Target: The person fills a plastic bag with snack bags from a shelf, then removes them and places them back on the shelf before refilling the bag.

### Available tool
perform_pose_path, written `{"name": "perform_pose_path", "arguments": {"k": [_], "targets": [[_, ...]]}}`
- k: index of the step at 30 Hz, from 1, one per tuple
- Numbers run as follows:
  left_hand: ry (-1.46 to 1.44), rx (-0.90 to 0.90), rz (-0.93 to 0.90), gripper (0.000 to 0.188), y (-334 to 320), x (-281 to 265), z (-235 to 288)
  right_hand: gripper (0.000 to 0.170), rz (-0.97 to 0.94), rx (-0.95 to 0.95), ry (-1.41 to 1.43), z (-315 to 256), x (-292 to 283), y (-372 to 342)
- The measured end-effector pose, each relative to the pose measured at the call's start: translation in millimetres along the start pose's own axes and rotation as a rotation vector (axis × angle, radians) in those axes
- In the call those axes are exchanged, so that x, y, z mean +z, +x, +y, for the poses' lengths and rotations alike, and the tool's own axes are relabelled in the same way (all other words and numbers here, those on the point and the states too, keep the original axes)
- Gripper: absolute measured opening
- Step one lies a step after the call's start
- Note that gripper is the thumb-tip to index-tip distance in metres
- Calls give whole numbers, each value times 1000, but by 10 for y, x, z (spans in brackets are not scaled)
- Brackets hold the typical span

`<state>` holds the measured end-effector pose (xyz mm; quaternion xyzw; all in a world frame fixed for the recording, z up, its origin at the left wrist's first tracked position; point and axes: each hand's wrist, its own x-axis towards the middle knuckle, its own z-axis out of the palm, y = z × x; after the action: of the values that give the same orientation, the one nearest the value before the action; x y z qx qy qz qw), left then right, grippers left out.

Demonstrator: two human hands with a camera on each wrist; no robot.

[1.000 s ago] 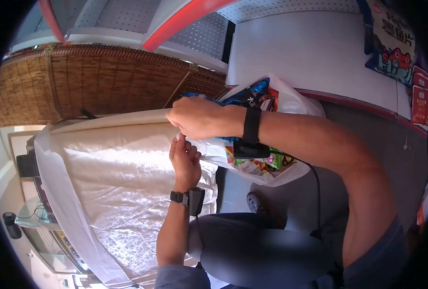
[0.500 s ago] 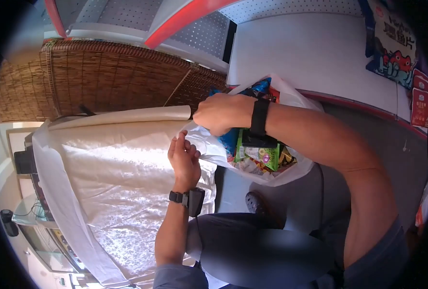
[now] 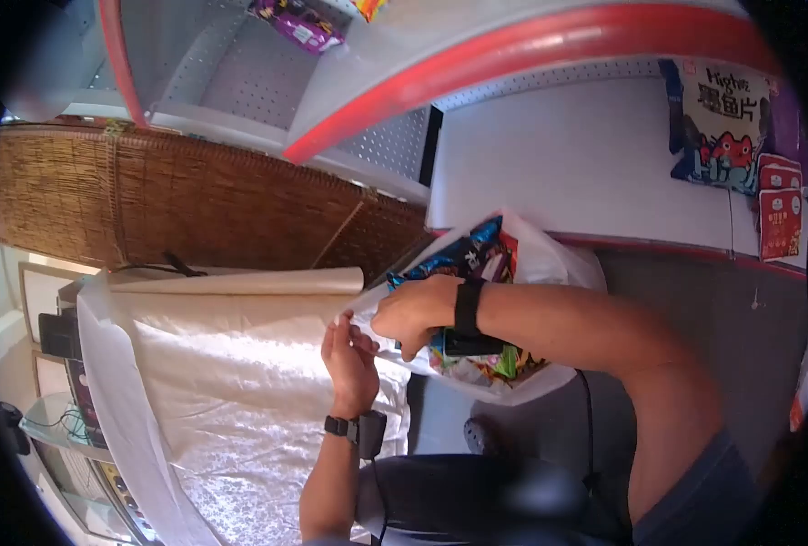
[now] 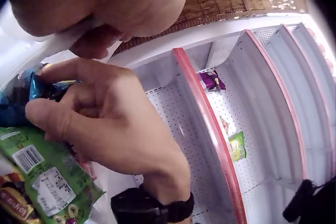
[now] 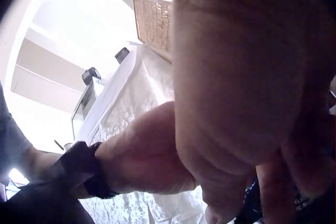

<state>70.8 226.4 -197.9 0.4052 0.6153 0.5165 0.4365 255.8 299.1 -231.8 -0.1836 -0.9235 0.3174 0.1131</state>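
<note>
In the head view, my left hand (image 3: 351,369) pinches the edge of a white plastic bag (image 3: 559,264) at its left side. Over the bag's opening reaches my right hand (image 3: 422,311), with thumb and forefinger apart. Seen from the left wrist, the right hand's (image 4: 113,119) fingertips lie against a blue packet (image 4: 34,90), beside a green packet (image 4: 52,182); the fingers look loosely bent, and the blue packet is partly hidden by them. In the right wrist view the right hand (image 5: 236,77) covers much of the picture.
A cream cloth (image 3: 240,364) covers a surface on the left. Behind it stands a woven cane panel (image 3: 240,218). White shelving with a red rail (image 3: 550,41) rises above; packets, including red ones (image 3: 780,223), sit at the right. A shoe (image 3: 479,435) shows on the floor.
My right hand has moved away from the left fingertips, right and then down over the bag. The left hand stays on the bag's edge. The head view has tilted, showing more shelf above.
</note>
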Motion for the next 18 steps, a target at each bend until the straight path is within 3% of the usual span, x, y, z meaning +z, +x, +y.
{"name": "perform_pose_path", "arguments": {"k": [3,5,7,9,12,13,15,16,18], "targets": [[49,28,59,28,-8,65,-10,37,157,-56,-13,47,-208,-163],[77,53,40,32,13,42,-32,39,137,3,-2,66,-394,-223],[185,75,107,36,56,34,-79,37,350,-2,-74,93,-558,-301],[248,108,96,41,109,-4,-97,34,424,7,-169,42,-750,-427],[397,147,189,46,144,22,-73,15,816,44,-269,-71,-1034,-632],[397,157,178,46,167,14,-83,15,827,50,-278,-76,-1125,-687],[483,238,197,46,265,-47,-164,19,1142,-6,-462,-81,-1297,-786],[538,328,230,47,335,-66,-223,19,1150,-2,-469,-92,-1380,-862],[614,389,205,47,334,-54,-181,13,1442,1,-674,-158,-1542,-1073]]}}
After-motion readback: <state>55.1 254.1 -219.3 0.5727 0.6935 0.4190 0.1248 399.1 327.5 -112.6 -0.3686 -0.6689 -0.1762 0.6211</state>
